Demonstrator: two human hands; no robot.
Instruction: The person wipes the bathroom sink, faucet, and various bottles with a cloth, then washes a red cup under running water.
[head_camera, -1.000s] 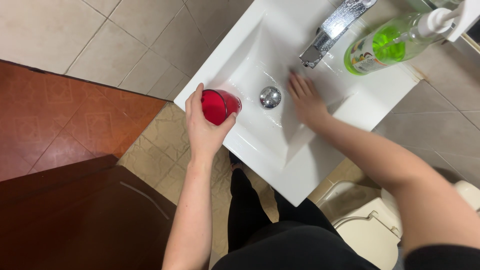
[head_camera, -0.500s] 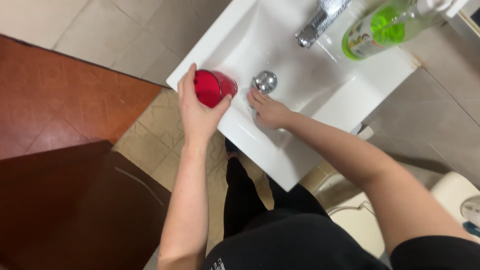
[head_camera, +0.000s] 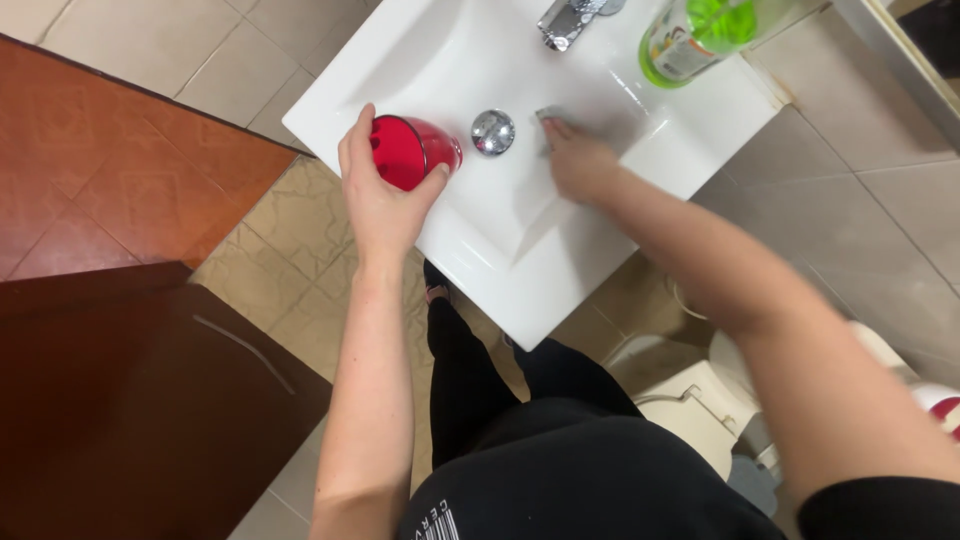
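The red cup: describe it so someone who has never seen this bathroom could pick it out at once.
Start at the white sink that fills the upper middle of the head view. At the left end of its basin, left of the round chrome drain plug, the left hand holds the red cup tipped on its side. It is the only red, see-through thing on the sink; the bottle by the tap is green.

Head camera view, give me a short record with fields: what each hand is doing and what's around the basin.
left hand: grips a red cup, tilted on its side over the basin
right hand: flat on the basin floor, fingers blurred
sink: white, rectangular
drain plug: chrome, between the hands
faucet: chrome, at the back edge
soap bottle: green liquid, on the sink's ledge
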